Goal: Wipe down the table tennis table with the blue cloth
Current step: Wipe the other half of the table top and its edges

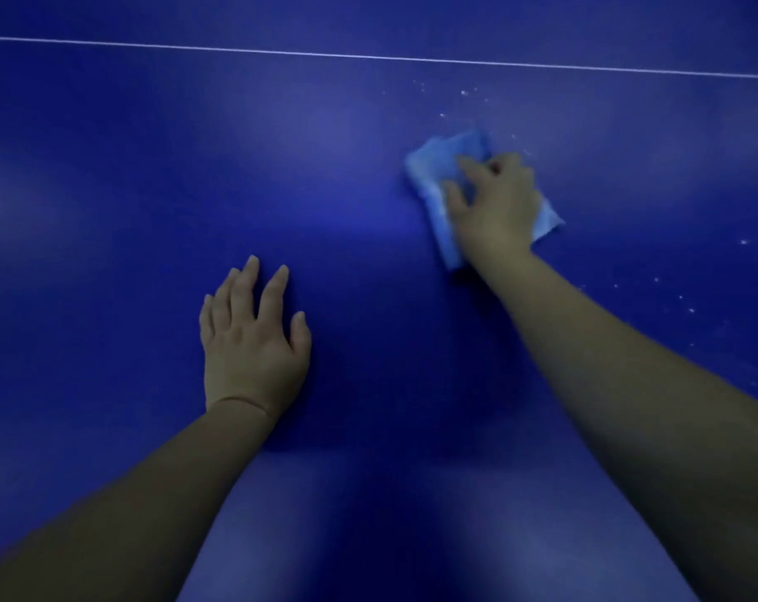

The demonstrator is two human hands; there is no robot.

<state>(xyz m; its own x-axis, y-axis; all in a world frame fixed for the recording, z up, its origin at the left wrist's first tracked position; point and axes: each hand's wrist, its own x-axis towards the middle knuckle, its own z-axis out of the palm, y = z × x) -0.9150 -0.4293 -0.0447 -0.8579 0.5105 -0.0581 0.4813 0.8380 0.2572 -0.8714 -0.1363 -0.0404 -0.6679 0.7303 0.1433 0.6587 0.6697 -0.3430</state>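
With the left hand [255,341] resting flat and released on the tabletop [108,189], the right hand [494,202] is pressing the blue cloth [438,167] down, fingers seemingly curled on it, while white specks [464,93] beyond and right of it are awaiting wiping.

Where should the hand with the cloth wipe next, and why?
Probably up and a little right. The right hand presses the blue cloth on the table, and white specks lie just beyond it, below the white line. The left hand rests flat.
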